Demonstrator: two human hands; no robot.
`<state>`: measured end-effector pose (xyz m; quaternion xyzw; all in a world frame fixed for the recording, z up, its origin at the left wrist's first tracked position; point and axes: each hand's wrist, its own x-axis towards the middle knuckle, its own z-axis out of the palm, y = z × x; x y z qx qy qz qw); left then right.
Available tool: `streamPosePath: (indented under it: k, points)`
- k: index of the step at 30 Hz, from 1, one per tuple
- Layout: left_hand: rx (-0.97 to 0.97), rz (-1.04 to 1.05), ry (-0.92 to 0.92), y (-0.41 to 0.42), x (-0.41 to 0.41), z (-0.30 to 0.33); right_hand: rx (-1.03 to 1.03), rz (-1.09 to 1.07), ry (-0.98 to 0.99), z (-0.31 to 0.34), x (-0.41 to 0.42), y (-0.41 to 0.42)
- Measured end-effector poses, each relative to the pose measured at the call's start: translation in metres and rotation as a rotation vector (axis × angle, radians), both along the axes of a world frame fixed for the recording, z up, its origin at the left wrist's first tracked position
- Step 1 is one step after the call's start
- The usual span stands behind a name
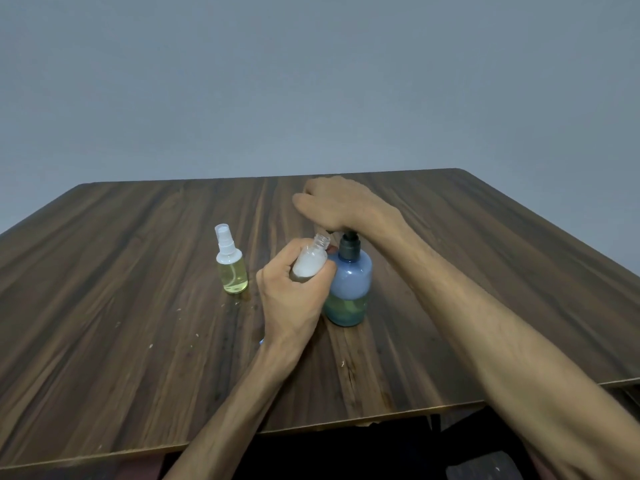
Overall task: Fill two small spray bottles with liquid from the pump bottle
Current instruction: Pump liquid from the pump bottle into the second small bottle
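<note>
A blue pump bottle [349,282] stands on the wooden table [138,306], with yellowish liquid in its lower part. My right hand [336,202] rests on top of its dark pump head, palm down, hiding the spout. My left hand [294,292] grips a small uncapped spray bottle [311,259], tilted with its open neck just under the pump spout. A second small spray bottle [231,268], capped with its white sprayer and filled with pale yellow liquid, stands upright to the left.
Small white specks lie scattered on the table in front of the bottles. The table's near edge runs across the bottom, with dark floor below. A plain grey wall stands behind the table.
</note>
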<state>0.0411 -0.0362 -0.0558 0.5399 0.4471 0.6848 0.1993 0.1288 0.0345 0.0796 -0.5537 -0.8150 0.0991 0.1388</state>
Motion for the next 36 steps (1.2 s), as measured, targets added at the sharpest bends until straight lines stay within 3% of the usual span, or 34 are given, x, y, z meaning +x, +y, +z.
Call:
streamPosePath:
  k: [9, 13, 17, 36]
  points:
    - [0.011, 0.002, 0.033, 0.001, -0.003, 0.000, 0.039, 0.016, 0.059, -0.003, 0.001, 0.001]
    - [-0.013, 0.008, 0.022, 0.002, 0.001, 0.001, -0.003, 0.017, -0.029, -0.005, 0.001, 0.006]
    - [0.001, -0.007, 0.011, -0.001, 0.000, 0.002, 0.082, 0.033, 0.030, 0.002, 0.001, 0.005]
    - [0.014, 0.003, 0.034, -0.001, -0.002, 0.003, -0.007, -0.008, 0.107, 0.012, 0.000, 0.008]
